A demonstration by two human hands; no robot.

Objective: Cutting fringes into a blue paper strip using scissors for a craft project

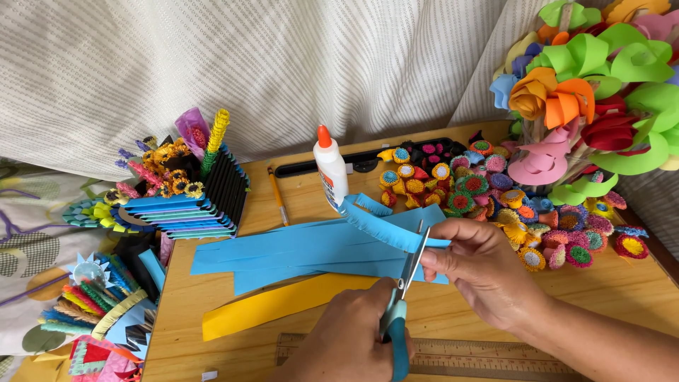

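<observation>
My left hand (339, 336) grips a pair of scissors (409, 279) with a teal handle, blades pointing up and away from me. The blades are closed onto the edge of a blue paper strip (382, 228) that is cut into a fine fringe along one side. My right hand (481, 269) pinches that strip just right of the blades and holds it above the table. The strip's far end curls toward a white glue bottle (330, 173) with an orange cap. Below lie several flat blue paper strips (297, 255) and a yellow strip (269, 308).
A wooden ruler (488, 356) lies at the near edge of the wooden table (212, 339). A pencil (277, 197) rests beside the glue. Small rolled paper flowers (495, 187) are heaped at right under a big paper bouquet (587, 92). A blue-and-black paper box (194, 205) stands left.
</observation>
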